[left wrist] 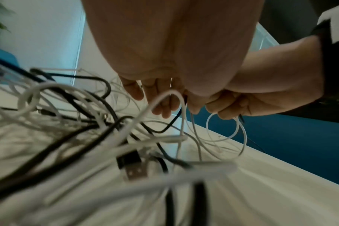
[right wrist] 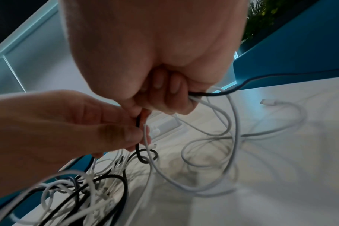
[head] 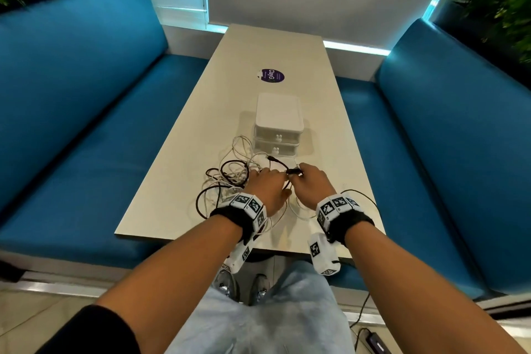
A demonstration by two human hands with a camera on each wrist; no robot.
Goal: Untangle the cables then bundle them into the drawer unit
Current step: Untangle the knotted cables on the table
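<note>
Head view shows the white drawer unit (head: 278,123) on the desk (head: 201,129), both drawers closed, contents hidden. Just near of it lies the tangle of black and white cables (head: 230,178). The left hand (head: 265,188) pinches a black cable (right wrist: 137,122) and a white one; the right hand (head: 311,184) is curled round black and white strands.

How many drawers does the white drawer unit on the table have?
2. The upper drawer sits directly above the lower drawer; both are shut, each with a small white knob, facing the cable tangle.
</note>
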